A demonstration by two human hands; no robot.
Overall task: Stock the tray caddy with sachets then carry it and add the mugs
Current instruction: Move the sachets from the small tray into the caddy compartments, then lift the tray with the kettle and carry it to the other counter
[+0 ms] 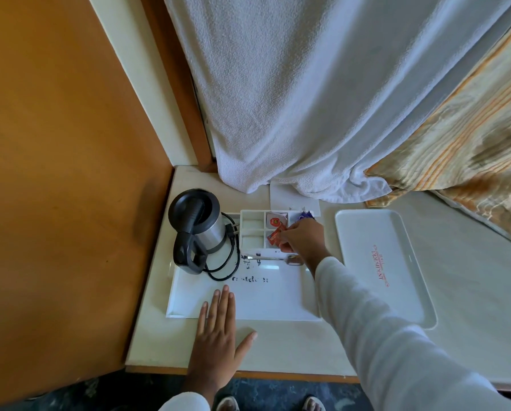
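My right hand (300, 237) pinches an orange sachet (274, 237) over the middle front compartment of the white tray caddy (250, 225), possibly touching its divider. My left hand (218, 330) lies flat, fingers spread, on the tray's (263, 304) near edge, beside the kettle (196, 226).

the right hand (300, 237) covers the caddy's (252, 229) right compartments, so their contents cannot be told. the spoon's (273, 258) bowl is half hidden under the wrist. print on the tray (248, 301) is too worn to read.
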